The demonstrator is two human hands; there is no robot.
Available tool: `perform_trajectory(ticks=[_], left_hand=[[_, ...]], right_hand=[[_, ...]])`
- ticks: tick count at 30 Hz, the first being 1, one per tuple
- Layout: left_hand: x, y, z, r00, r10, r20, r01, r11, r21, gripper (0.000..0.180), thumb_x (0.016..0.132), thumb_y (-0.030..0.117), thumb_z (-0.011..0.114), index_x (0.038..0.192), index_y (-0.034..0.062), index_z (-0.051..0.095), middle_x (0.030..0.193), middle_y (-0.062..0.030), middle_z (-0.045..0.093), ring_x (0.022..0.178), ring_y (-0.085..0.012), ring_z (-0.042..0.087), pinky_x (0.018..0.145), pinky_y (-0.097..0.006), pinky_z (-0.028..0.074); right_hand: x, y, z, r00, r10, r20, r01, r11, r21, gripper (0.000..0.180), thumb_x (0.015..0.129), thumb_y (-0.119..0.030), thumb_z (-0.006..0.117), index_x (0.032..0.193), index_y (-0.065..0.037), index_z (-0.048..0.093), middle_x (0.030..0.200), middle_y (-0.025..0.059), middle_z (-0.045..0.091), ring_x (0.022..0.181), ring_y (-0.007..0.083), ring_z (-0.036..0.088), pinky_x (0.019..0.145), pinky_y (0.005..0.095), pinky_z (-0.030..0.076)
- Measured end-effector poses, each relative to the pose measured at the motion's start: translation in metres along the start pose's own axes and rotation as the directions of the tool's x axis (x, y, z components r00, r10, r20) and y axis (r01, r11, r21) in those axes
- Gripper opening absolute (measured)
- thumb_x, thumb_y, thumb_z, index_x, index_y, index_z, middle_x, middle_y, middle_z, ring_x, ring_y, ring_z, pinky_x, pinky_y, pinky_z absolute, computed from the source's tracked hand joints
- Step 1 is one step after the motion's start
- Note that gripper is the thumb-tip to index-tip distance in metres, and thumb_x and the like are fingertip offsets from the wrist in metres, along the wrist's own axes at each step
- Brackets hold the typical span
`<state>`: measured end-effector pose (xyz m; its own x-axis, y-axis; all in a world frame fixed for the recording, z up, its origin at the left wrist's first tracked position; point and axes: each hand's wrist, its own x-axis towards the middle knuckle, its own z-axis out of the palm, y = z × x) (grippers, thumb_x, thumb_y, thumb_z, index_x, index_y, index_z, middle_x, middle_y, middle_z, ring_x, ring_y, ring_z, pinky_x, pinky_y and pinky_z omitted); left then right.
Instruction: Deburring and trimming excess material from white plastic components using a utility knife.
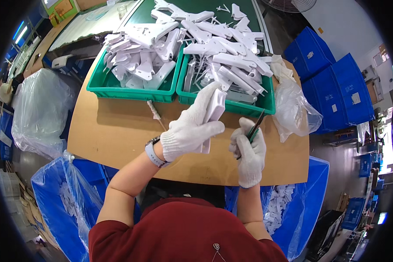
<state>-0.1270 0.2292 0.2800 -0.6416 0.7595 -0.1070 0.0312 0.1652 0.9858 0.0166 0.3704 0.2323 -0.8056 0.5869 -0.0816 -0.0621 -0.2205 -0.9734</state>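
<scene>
While your left hand [191,129] clamps the white plastic part [214,114], keep the right hand's [249,150] closed grip steady on the green-handled tool [254,129], trimming away from your fingers.

Your single head camera looked steeply down, close over the wooden table [118,131]; the green trays [131,89] lay toward 12 o'clock, your forearms entered from 6 o'clock.

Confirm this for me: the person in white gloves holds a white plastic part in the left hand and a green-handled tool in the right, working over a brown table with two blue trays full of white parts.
One detail is off: the two trays of white parts are green, not blue, as the head view shows. The rest stands: the gloved left hand holds a white plastic part, the right hand a green-handled tool, over the brown table.
</scene>
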Motion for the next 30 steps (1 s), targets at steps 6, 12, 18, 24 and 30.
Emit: perform_trajectory(ticks=[6,12,18,24,30], left_hand=[[-0.022,0.002,0.000,1.000,-0.030,0.001,0.030,0.999,0.035,0.096,0.080,0.004,0.067,0.162,0.0230,0.020,0.135,-0.0148,0.056,0.090,-0.0171,0.067,0.070,-0.031,0.058],[-0.031,-0.003,-0.010,0.956,-0.260,0.137,0.269,0.962,-0.049,0.098,0.084,0.004,0.067,0.164,0.0194,0.012,0.141,-0.0220,0.055,0.116,-0.0249,0.064,0.090,-0.037,0.056],[-0.032,-0.032,-0.006,0.986,-0.077,0.148,0.142,0.852,-0.504,0.104,0.077,0.000,0.071,0.165,0.0139,0.018,0.143,-0.0068,0.049,0.103,-0.0131,0.058,0.078,-0.026,0.054],[-0.026,-0.039,0.001,0.987,0.010,0.158,0.055,0.916,-0.398,0.109,0.079,0.011,0.075,0.165,0.0158,0.009,0.152,-0.0156,0.044,0.129,-0.0250,0.052,0.104,-0.034,0.045],[-0.034,-0.043,0.012,0.978,-0.059,0.202,0.175,0.758,-0.629,0.110,0.083,0.021,0.076,0.165,0.0105,0.003,0.151,-0.0219,0.042,0.111,-0.0310,0.065,0.090,-0.038,0.056]], right_hand=[[0.019,-0.019,0.032,0.960,-0.150,0.234,0.190,0.969,-0.157,0.067,0.085,-0.004,0.072,0.148,-0.003,0.048,0.104,0.0031,0.066,0.080,0.0090,0.060,0.072,0.0239,0.050],[0.026,-0.024,0.044,0.942,-0.013,0.336,0.145,0.917,-0.372,0.059,0.085,-0.005,0.074,0.140,0.000,0.056,0.107,0.0060,0.070,0.086,0.0087,0.062,0.079,0.0270,0.055],[0.025,-0.020,0.042,0.960,-0.038,0.278,0.143,0.919,-0.368,0.041,0.093,-0.008,0.069,0.133,0.001,0.063,0.087,0.0050,0.070,0.070,0.0069,0.062,0.059,0.0238,0.052],[0.027,-0.024,0.030,0.953,0.135,0.270,-0.136,0.991,-0.012,0.047,0.095,-0.016,0.066,0.139,0.000,0.059,0.084,0.0029,0.067,0.065,0.0048,0.058,0.055,0.0198,0.043],[0.035,-0.018,0.017,0.913,0.237,0.332,-0.156,0.955,-0.254,0.038,0.087,-0.015,0.072,0.121,0.001,0.066,0.092,0.0015,0.068,0.076,0.0063,0.060,0.067,0.0230,0.050]])
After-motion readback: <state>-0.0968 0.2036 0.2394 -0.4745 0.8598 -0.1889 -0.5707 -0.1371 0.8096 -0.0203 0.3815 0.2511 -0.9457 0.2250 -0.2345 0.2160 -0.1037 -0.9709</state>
